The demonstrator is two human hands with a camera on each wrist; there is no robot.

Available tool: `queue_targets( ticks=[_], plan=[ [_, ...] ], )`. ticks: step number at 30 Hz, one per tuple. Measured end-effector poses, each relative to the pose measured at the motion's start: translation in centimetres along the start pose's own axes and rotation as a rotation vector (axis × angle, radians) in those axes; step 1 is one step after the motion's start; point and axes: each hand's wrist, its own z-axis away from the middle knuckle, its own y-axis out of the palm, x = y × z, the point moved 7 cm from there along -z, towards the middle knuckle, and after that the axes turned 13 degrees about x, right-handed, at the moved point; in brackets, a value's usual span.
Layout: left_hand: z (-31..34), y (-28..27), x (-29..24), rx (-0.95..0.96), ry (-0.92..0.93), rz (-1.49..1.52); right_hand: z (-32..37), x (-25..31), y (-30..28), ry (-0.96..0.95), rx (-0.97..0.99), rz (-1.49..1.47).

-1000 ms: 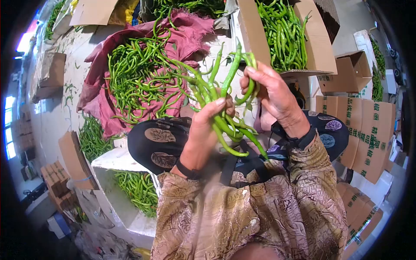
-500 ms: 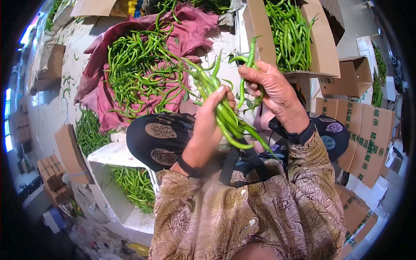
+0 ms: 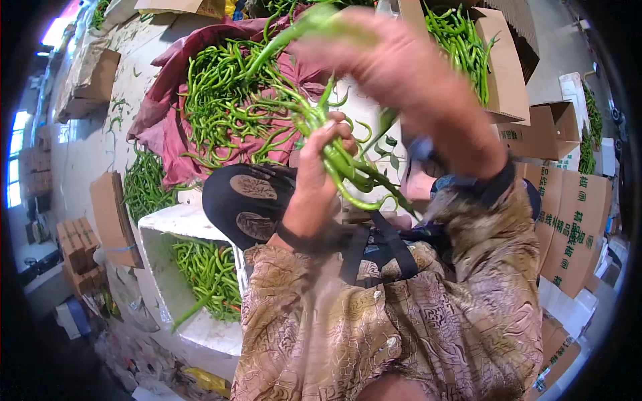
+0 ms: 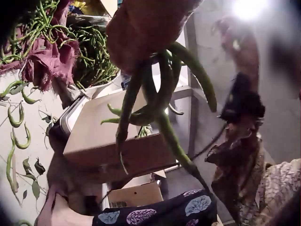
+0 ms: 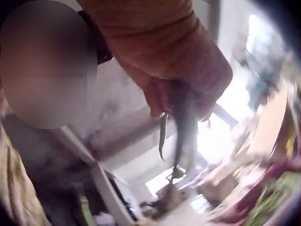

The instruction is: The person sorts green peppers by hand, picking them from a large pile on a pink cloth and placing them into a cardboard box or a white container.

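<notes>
My left hand (image 3: 321, 160) grips a bunch of long green chili peppers (image 3: 344, 170), their ends sticking out on both sides of the fist. In the left wrist view several of these curved peppers (image 4: 162, 89) dangle below the hand. Blurred by motion, my right hand (image 3: 401, 67) is raised at the upper middle of the head view, holding green chili peppers (image 3: 294, 33) that point left over the heap. The right wrist view shows curled fingers with a thin pepper (image 5: 163, 136) hanging beneath them.
A heap of chili peppers (image 3: 231, 93) lies on a red cloth (image 3: 160, 137). A cardboard box (image 3: 508, 73) of peppers stands at upper right. At lower left, a white foam box (image 3: 194, 220) holds more peppers. Loose curled peppers (image 4: 16, 115) lie on the floor; flattened cartons (image 3: 568, 220) stand right.
My right hand has swung up and leftward, away from the left hand, with peppers in it. The left hand keeps its bunch. A long pepper now shows at the foam box's near left side.
</notes>
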Motion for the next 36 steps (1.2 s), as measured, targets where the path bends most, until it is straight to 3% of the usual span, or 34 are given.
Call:
queue_targets(
  ticks=[1,3,5,7,9,10,12,13,15,16,17,19,21,23,25,27,29,30,31,34,36],
  plan=[
    [0.3,0.7,-0.2,-0.019,0.040,0.026,1.2,-1.0,-3.8,0.187,-0.130,-0.067],
    [0.7,2.2,-0.5,0.057,0.044,0.037,4.1,-0.4,-8.0,0.262,-0.220,-0.300],
    [0.7,2.8,-0.6,0.084,0.034,0.050,5.9,-1.5,-11.7,0.248,-0.407,-0.146],
    [0.3,4.0,-0.6,0.254,0.016,0.110,7.5,0.6,-14.4,0.188,-0.455,0.161],
    [-0.1,4.6,-0.4,0.253,0.004,0.118,9.5,0.7,-18.8,0.235,-0.697,0.373],
    [-0.3,5.0,-0.4,0.292,0.010,0.143,10.0,-0.1,-20.6,0.238,-0.703,0.377],
    [-0.5,5.4,-0.4,0.335,0.030,0.161,10.7,-0.4,-22.6,0.159,-0.679,0.824],
    [-0.6,5.4,-0.4,0.335,0.029,0.163,11.2,-1.2,-22.6,0.161,-0.679,0.824],
    [-0.6,5.7,-0.5,0.375,0.052,0.188,11.6,-2.3,-21.0,0.129,-0.582,1.231],
    [-0.6,5.8,-0.6,0.397,0.067,0.188,12.3,-8.7,-27.1,0.543,-0.481,1.159],
    [-0.6,5.7,-0.6,0.394,0.065,0.189,12.9,-9.7,-25.7,0.322,-0.392,1.340],
    [-0.5,5.6,-1.0,0.423,0.073,0.172,12.8,-9.7,-22.2,0.263,-0.401,1.492],
    [-0.4,5.9,-1.0,0.403,0.081,0.181,11.5,-7.4,-16.3,0.341,-0.357,1.014],
    [-0.6,5.9,-1.0,0.389,0.087,0.187,10.1,-5.1,-9.4,0.307,-0.168,0.624],
    [-0.8,6.0,-0.9,0.384,0.094,0.186,10.2,-4.5,-4.0,0.310,-0.012,0.395],
    [-0.9,6.0,-0.8,0.380,0.100,0.185,10.3,-4.5,0.3,0.231,0.227,0.498],
    [-1.1,6.1,-0.7,0.415,0.099,0.199,10.3,-6.3,2.2,0.326,0.314,0.367],
    [-1.0,6.0,-0.8,0.418,0.078,0.152,10.6,-7.6,2.4,0.489,0.322,0.206],
    [-1.0,6.1,-0.9,0.421,0.083,0.150,10.4,-7.9,2.2,0.485,0.324,0.210],
    [-0.8,5.4,-1.0,0.288,0.101,0.152,11.2,-9.8,1.4,0.701,0.329,-0.173],
    [-0.9,5.2,-1.1,0.262,0.127,0.200,11.4,-9.5,1.2,0.720,0.286,-0.269]
  ],
)
